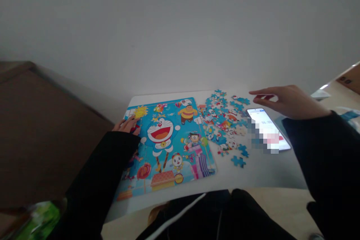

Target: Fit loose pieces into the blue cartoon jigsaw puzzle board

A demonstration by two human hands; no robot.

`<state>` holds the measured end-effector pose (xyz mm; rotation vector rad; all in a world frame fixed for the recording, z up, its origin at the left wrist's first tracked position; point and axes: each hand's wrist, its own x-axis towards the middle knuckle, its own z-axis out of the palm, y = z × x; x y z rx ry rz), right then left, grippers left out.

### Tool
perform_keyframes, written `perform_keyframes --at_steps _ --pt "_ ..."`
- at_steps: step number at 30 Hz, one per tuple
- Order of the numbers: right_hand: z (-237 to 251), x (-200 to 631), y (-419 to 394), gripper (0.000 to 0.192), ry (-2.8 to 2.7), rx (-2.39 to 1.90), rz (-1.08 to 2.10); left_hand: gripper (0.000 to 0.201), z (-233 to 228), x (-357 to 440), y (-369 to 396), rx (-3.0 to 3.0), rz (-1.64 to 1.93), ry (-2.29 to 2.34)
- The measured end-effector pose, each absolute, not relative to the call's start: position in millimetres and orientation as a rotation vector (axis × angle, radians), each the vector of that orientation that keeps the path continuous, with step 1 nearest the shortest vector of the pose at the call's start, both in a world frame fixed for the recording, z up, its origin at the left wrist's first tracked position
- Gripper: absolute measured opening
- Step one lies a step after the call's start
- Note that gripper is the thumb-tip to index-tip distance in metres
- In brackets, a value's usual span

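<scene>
A blue cartoon puzzle board lies flat on a small white table. My left hand rests on the board's left edge, fingers curled, and I cannot tell whether it pins a piece. To the right of the board sits a heap of loose puzzle pieces, mostly blue. My right hand hovers above the table's far right, fingers spread and empty, just beyond a lit phone lying next to the pieces.
A plain white wall stands close behind the table. A brown panel fills the left side. A cardboard box sits at the far right. Something green lies at the lower left. My dark-clothed legs are under the table's near edge.
</scene>
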<state>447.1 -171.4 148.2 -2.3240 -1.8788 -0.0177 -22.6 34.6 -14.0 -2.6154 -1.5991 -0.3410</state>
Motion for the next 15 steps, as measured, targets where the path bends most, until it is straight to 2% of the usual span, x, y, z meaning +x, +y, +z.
perform_keyframes --at_steps 4,8,15 --pt "114 467 -195 0.037 -1.743 -2.5 -0.053 0.046 -9 -21 34 -2.604 -0.343 -1.604" --pt "90 477 -201 0.041 -1.69 -2.485 -0.034 0.048 -8 -21 34 -2.599 -0.354 -1.577" --pt "85 481 -181 0.045 -1.758 -2.475 0.084 0.045 -12 -24 38 -2.59 -0.342 -1.564"
